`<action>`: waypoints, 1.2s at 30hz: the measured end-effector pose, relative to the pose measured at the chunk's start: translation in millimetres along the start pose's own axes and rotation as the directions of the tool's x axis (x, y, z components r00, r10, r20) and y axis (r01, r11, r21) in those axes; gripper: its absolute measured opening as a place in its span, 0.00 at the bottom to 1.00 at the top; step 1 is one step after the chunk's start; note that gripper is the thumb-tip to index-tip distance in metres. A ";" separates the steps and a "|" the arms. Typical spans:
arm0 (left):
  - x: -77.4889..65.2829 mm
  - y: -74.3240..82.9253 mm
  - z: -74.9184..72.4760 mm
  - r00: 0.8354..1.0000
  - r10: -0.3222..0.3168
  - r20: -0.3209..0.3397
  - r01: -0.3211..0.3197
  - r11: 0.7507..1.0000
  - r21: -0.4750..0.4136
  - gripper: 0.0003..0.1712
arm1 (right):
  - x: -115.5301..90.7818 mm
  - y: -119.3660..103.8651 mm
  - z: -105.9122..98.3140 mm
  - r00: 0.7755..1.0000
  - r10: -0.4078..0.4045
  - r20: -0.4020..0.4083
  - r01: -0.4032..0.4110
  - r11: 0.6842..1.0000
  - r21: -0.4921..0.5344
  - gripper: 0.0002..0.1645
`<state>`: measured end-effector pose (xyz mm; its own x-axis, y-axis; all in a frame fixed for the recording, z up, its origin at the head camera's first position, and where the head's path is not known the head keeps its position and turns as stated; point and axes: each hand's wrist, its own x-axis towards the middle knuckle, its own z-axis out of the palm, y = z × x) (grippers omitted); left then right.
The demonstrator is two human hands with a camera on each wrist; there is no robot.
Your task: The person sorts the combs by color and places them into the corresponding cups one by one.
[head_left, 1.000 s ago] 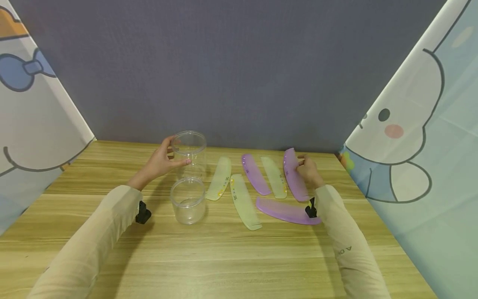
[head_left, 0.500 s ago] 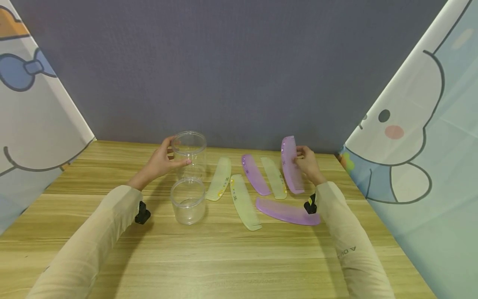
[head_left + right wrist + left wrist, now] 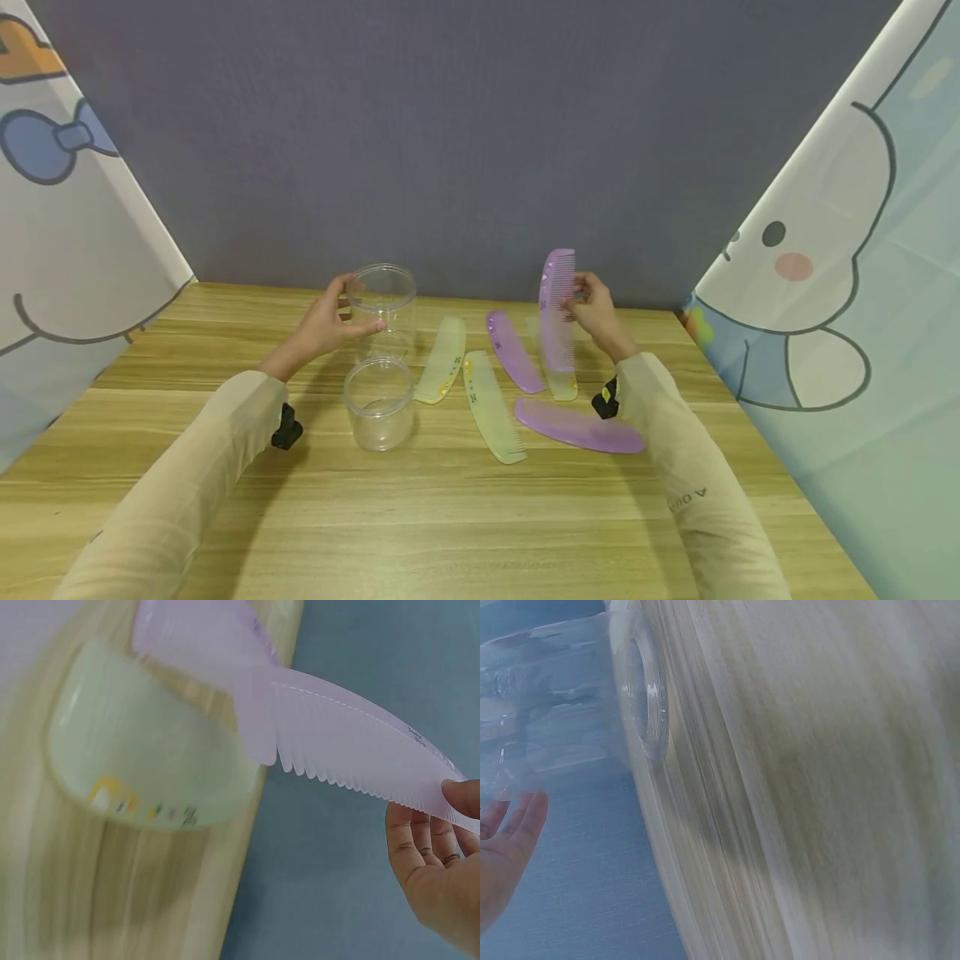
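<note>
At the back left of the table, my left hand [image 3: 318,329] holds a clear plastic jar [image 3: 397,315], thumb across its near side and fingers at its far side. A second clear jar [image 3: 380,421] stands upright just in front. My right hand [image 3: 597,315] pinches a purple comb [image 3: 557,308], raised nearly upright above the table. In the right wrist view, the thumb and fingers grip one end of this comb [image 3: 352,746]. Behind it in the head view lies a partly hidden light green comb [image 3: 562,387].
Two light green combs [image 3: 491,408] lie right of the jars. One purple comb [image 3: 515,352] lies between the green ones, another purple comb [image 3: 579,426] crosswise nearer the front. A grey panel [image 3: 480,150] rises behind the wooden table [image 3: 450,533]; printed cloths flank both sides.
My right hand has lifted the purple comb off the table and moved it left, over the nearby green comb. The left hand and both jars have stayed in place.
</note>
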<state>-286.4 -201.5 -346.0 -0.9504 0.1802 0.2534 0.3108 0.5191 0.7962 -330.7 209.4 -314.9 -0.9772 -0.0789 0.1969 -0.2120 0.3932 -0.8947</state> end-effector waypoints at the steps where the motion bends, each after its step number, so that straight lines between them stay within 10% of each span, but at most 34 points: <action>1: 0.3 -1.1 0.2 1.000 0.004 -0.002 -0.004 1.000 -0.001 0.60 | 0.2 -3.2 3.1 1.000 -0.008 0.003 0.008 1.000 0.003 0.28; 36: -0.4 0.4 -0.7 1.000 -0.002 0.011 0.002 1.000 0.010 0.59 | 23.8 -103.7 111.8 0.957 -0.275 -0.089 0.289 0.922 0.258 0.21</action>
<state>-285.9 -202.0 -345.4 -0.9508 0.1885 0.2457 0.3091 0.5278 0.7911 -332.7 64.3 -262.3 -0.8767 -0.1018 0.4702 -0.4794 0.1038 -0.8714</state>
